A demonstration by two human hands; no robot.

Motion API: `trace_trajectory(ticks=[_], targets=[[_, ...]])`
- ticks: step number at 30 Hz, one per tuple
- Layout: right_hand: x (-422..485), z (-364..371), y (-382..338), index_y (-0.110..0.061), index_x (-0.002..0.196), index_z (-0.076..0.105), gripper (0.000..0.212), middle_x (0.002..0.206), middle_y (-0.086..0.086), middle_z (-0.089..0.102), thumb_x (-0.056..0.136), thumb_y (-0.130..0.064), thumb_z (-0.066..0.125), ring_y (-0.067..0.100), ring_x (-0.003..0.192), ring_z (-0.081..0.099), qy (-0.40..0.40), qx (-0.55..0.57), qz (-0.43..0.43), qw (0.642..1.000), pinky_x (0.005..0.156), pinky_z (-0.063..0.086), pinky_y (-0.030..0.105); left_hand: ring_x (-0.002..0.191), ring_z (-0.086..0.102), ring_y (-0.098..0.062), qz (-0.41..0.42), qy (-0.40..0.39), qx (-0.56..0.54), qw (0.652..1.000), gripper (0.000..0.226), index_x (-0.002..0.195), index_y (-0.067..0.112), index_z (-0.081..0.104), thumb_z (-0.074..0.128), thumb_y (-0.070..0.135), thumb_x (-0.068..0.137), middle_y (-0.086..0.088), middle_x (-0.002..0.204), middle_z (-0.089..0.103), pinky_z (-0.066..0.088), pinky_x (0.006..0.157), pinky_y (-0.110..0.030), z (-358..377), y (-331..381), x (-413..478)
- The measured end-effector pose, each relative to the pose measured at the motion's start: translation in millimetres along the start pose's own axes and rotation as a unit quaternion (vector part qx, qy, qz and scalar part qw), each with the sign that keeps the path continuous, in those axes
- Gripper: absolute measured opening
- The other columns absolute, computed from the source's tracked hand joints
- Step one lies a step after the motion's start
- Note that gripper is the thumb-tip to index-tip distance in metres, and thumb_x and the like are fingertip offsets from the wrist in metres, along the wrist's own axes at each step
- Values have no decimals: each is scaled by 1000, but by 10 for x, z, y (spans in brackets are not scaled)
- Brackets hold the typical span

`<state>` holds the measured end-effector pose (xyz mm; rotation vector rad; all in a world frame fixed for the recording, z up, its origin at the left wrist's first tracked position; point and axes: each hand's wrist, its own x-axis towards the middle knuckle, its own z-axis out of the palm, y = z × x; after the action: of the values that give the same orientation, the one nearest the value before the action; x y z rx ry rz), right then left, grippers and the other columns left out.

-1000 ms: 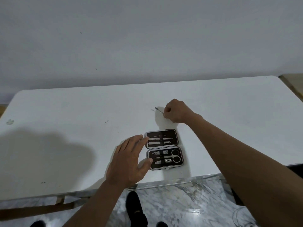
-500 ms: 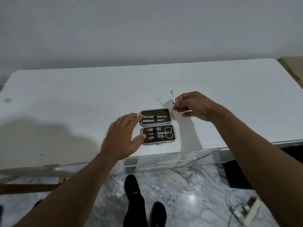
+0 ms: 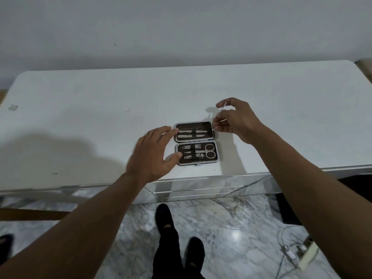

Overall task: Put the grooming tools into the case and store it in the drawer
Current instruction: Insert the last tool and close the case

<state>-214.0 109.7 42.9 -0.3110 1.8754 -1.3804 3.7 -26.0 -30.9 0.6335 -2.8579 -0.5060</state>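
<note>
The open case (image 3: 196, 143) lay at the centre of the frame on the white counter (image 3: 80, 117). The left hand (image 3: 155, 152), fingers straight, touched its left edge. The right hand (image 3: 233, 119) pinched a thin grooming tool (image 3: 223, 106) just beyond its upper right corner.

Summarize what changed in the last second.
The right hand lifted the thin metal tool off the table and brought it to the open case, by its far right corner, pinching it. The left hand stayed at the case's left edge; stowed tools unchanged.
</note>
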Motion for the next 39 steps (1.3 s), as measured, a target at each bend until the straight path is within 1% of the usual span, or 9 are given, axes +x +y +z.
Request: trace_trajectory(ticks=[4, 7, 11, 15, 18, 21, 27, 33, 39], targets=[[51, 108, 5, -7, 94, 59, 15, 76, 17, 64, 93, -2, 45, 24, 61, 63, 28, -17, -17, 999, 57, 58, 28, 135, 38, -18, 0, -1, -1, 1000, 68, 143, 27, 41, 43, 58, 84, 4, 147, 44, 38, 106, -44, -1, -3, 1], [102, 160, 29, -3, 89, 65, 16, 74, 13, 63, 95, -7, 51, 19, 61, 62, 45, -59, -38, 997, 60, 58, 27, 135, 39, -18, 2, -1, -2, 1000, 68, 144, 26, 42, 42, 59, 84, 3, 147, 44, 38, 106, -44, -3, 1, 1], [145, 174, 62, -9, 72, 69, 19, 83, 11, 70, 87, -3, 59, 15, 61, 63, 70, -102, -53, 991, 63, 57, 27, 135, 39, -18, 1, 1, -7, 1000, 68, 143, 26, 42, 42, 59, 83, 3, 147, 45, 38, 106, -44, -4, 7, 3], [148, 140, 76, -10, 83, 70, 11, 69, 6, 69, 82, -3, 61, 21, 62, 69, 99, -187, -82, 974, 68, 62, 32, 134, 39, -18, -1, 1, -9, 1000, 68, 143, 26, 42, 42, 59, 83, 3, 147, 45, 39, 106, -45, -6, 4, 4], [108, 112, 79, -15, 78, 69, 11, 68, 2, 68, 80, -7, 62, 25, 71, 71, 98, -302, -126, 940, 74, 61, 36, 134, 39, -18, 0, 2, -9, 1000, 67, 143, 27, 42, 43, 58, 83, 4, 146, 45, 39, 106, -45, -1, 2, 0], [77, 86, 89, -14, 80, 73, 11, 66, 0, 66, 81, -9, 63, 26, 78, 71, 90, -356, -144, 919, 78, 59, 38, 135, 39, -18, 1, 2, -8, 1000, 68, 143, 27, 42, 43, 59, 83, 4, 147, 45, 39, 106, -45, 0, 1, -1], [57, 121, 117, -12, 88, 73, 9, 84, 4, 73, 83, -15, 66, 22, 84, 67, 108, -390, -194, 894, 84, 55, 37, 135, 39, -18, 1, 5, -8, 1000, 68, 143, 27, 42, 43, 59, 83, 3, 147, 45, 37, 106, -44, 1, 2, 1], [81, 93, 158, -12, 86, 74, 8, 90, 4, 76, 79, -14, 71, 21, 85, 69, 109, -366, -191, 904, 83, 57, 38, 134, 39, -17, 2, 6, -10, 1000, 68, 142, 27, 42, 43, 59, 83, 4, 146, 45, 38, 106, -43, 2, -3, -2], [74, 74, 162, -13, 85, 75, 7, 85, 4, 76, 80, -18, 73, 21, 81, 68, 89, -399, -195, 891, 82, 56, 35, 134, 40, -17, 3, 8, -9, 1000, 66, 142, 27, 42, 44, 58, 84, 4, 146, 45, 39, 106, -44, 8, -7, 0]])
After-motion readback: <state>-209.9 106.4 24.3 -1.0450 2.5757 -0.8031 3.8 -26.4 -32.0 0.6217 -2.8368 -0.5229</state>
